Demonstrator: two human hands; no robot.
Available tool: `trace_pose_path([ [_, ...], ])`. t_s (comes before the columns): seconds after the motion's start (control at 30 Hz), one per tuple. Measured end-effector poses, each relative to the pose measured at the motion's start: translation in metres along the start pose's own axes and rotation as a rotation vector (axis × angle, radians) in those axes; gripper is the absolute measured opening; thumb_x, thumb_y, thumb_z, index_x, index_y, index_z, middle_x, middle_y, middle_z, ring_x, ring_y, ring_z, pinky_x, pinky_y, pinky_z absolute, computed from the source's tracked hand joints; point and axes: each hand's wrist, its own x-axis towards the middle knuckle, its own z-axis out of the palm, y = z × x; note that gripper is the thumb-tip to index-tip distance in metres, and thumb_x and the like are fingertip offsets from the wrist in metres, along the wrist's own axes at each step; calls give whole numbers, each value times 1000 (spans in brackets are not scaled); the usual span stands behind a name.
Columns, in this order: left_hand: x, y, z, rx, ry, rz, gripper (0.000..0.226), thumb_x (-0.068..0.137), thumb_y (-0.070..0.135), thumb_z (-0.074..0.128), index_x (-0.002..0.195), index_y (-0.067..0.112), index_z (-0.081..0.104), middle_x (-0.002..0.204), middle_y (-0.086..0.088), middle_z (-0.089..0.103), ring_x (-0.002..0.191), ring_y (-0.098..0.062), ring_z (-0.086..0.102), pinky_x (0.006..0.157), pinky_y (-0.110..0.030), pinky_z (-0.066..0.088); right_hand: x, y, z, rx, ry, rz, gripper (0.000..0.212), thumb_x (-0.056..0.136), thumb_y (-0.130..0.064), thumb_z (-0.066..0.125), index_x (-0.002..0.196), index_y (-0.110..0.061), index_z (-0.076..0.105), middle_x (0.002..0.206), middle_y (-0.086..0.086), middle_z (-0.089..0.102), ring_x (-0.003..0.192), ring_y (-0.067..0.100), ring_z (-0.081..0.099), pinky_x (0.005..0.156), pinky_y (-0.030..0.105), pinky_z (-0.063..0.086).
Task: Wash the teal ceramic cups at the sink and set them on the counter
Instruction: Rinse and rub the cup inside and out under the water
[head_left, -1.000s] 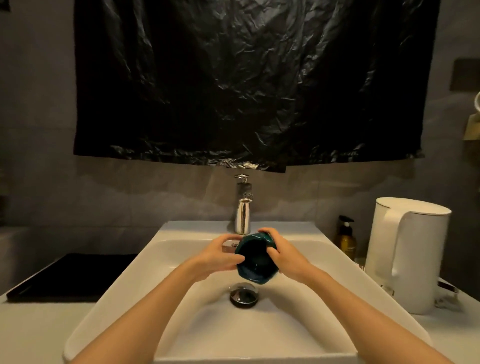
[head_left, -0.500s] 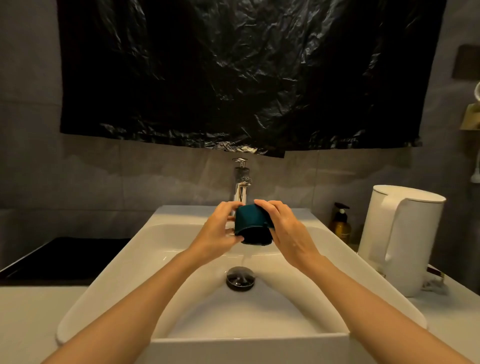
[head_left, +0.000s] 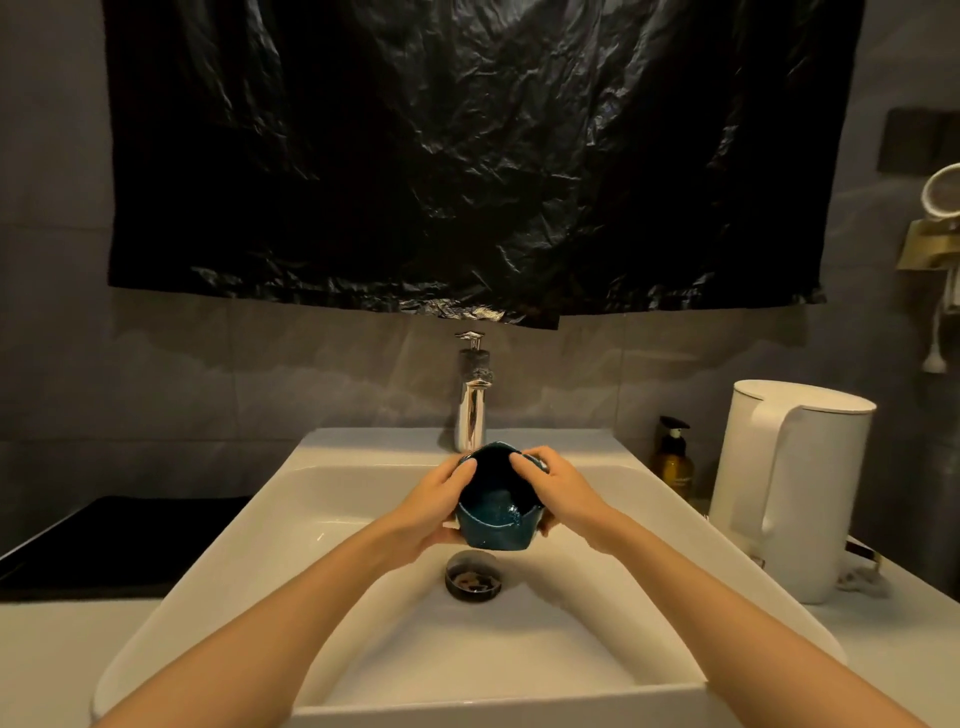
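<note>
Both hands are out over the white sink (head_left: 332, 499), closed round a single teal cup (head_left: 496, 527) between them. The left hand (head_left: 431, 512) grips the cup's left side, its thumb hooked over the rim. The right hand (head_left: 561, 493) grips the opposite side, with its fingers (head_left: 522, 463) curled over the rim and into the cup. The cup is held clear of the basin, tipped so its dark mouth faces up and back toward the person, and wet glints show inside it.

Just beyond the hands stands the chrome tap (head_left: 471, 410). Directly below them is the round drain (head_left: 472, 576). Out past the right hand, on the counter (head_left: 883, 639), stand an amber pump bottle (head_left: 674, 460) and a white kettle (head_left: 789, 488). Well off to the left of the left hand lies a flat black slab (head_left: 119, 540). A crinkled black plastic sheet (head_left: 467, 156) hangs on the wall above the tap.
</note>
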Motion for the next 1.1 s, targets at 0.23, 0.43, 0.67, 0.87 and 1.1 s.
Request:
trace_pose_path([
  [0.23, 6, 0, -8, -104, 186, -73, 26, 102, 33, 36, 121, 25, 52, 123, -8, 53, 112, -28, 52, 68, -45, 58, 17, -10, -11, -108, 241, -242, 32, 101, -27, 41, 128, -19, 56, 130, -1, 57, 114, 14, 54, 88, 24, 44],
  [0.43, 4, 10, -9, -170, 220, -97, 23, 101, 31, 40, 120, 22, 50, 122, -9, 49, 114, -30, 49, 71, -47, 58, 49, -76, -21, -343, 328, -619, 44, 98, -21, 50, 141, -18, 44, 144, -1, 46, 131, 12, 42, 106, 24, 33],
  [0.67, 2, 15, -11, -218, 246, -89, 27, 99, 28, 44, 124, 20, 49, 118, -7, 48, 106, -28, 48, 68, -47, 56, 86, -92, -12, -467, 316, -621, 39, 96, -20, 55, 135, -14, 53, 129, 8, 61, 127, 22, 49, 101, 30, 40],
  [0.87, 4, 17, -8, -222, 275, -108, 27, 99, 29, 44, 125, 22, 48, 117, -5, 47, 114, -31, 48, 76, -50, 55, 91, -91, -12, -651, 477, -784, 33, 98, -23, 48, 125, -9, 61, 113, 12, 69, 99, 30, 67, 79, 39, 55],
  [1.1, 5, 18, -8, -202, 276, -81, 28, 99, 32, 43, 125, 23, 51, 120, -5, 47, 108, -26, 46, 65, -41, 57, 99, -104, -16, -697, 476, -680, 35, 102, -28, 37, 107, -7, 65, 90, 13, 70, 78, 32, 65, 62, 38, 49],
])
